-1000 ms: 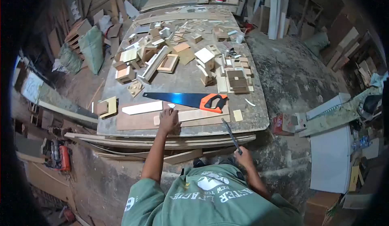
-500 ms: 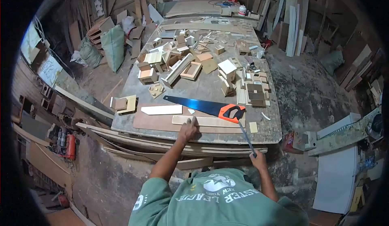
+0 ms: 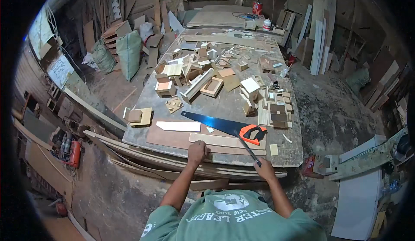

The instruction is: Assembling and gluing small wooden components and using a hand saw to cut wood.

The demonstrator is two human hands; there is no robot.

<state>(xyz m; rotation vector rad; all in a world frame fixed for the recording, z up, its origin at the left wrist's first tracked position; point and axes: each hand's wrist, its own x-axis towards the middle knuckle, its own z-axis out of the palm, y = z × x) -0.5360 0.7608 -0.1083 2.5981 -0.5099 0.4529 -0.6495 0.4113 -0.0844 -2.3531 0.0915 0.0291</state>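
My left hand (image 3: pixel 197 152) is closed, fingers curled over the left end of a pale wooden strip (image 3: pixel 229 140). That strip lies on a flat brown board (image 3: pixel 173 140) by the table's near edge. My right hand (image 3: pixel 264 169) grips the dark handle of a long, slim metal file-like tool (image 3: pixel 248 149). Its tip points up and left, over the strip's right part, close to the saw. Behind the strip, a handsaw (image 3: pixel 220 124) with an orange and black handle lies flat. A white-faced wooden piece (image 3: pixel 178 126) and a small white offcut (image 3: pixel 210 130) rest on the board.
Small wooden boxes and blocks (image 3: pixel 190 70) are heaped across the worktable (image 3: pixel 155 98). A wooden piece (image 3: pixel 138 116) sits at the left edge; a pale square chip (image 3: pixel 274 150) lies near the right corner. Long boards (image 3: pixel 151 156) are stacked beneath the near edge. Sacks (image 3: pixel 129 55) stand left on the floor.
My left hand has drawn back toward the near edge, its fingers now more curled. The tool in my right hand has swung left, its tip now over the strip. The whole view has shifted slightly.
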